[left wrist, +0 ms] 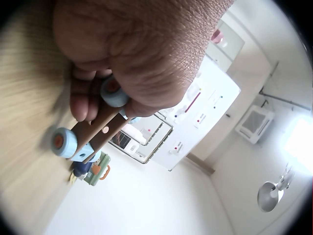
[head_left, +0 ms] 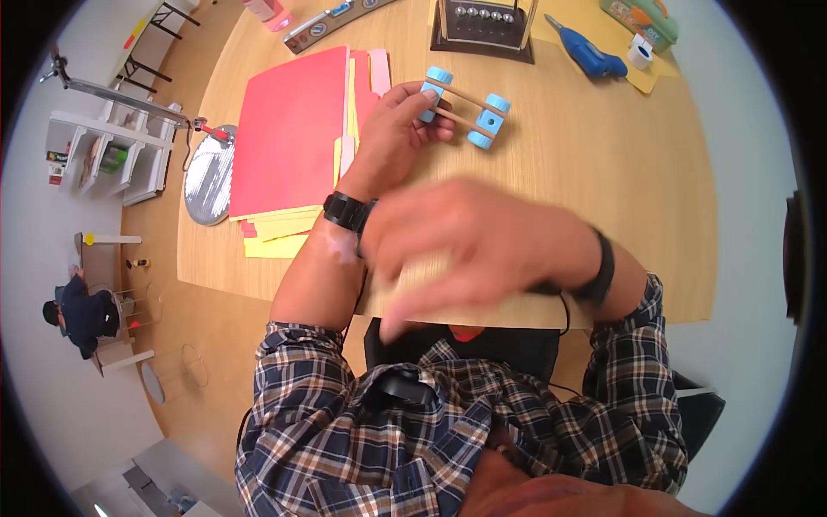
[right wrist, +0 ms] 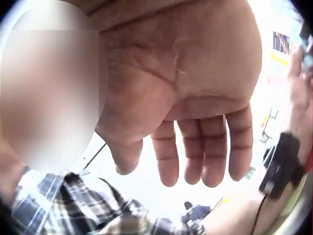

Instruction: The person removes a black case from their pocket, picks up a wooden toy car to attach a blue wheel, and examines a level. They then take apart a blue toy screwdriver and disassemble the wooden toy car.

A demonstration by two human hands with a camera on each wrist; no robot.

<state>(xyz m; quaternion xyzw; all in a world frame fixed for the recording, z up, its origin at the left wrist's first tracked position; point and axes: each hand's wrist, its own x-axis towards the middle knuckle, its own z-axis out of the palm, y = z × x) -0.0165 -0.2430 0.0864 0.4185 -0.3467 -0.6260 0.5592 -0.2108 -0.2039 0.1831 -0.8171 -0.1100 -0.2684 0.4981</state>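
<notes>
My left hand pinches a small toy car chassis by one end, close over the table. The chassis has light blue ridged wheels and end blocks joined by brown wooden bars. In the left wrist view the thumb and fingers of the left hand curl about the near wheel, while the far end of the chassis sticks out free. Blurred by motion, my right hand hangs above the left forearm, apart from the toy. The right wrist view shows the palm of the right hand bare, its fingers extended and holding nothing.
Red and yellow folders lie left of the left hand. A spirit level, a Newton's cradle, a blue glue gun, a white tape roll and a green case line the far side. A round mirror-like disc stands at the left edge.
</notes>
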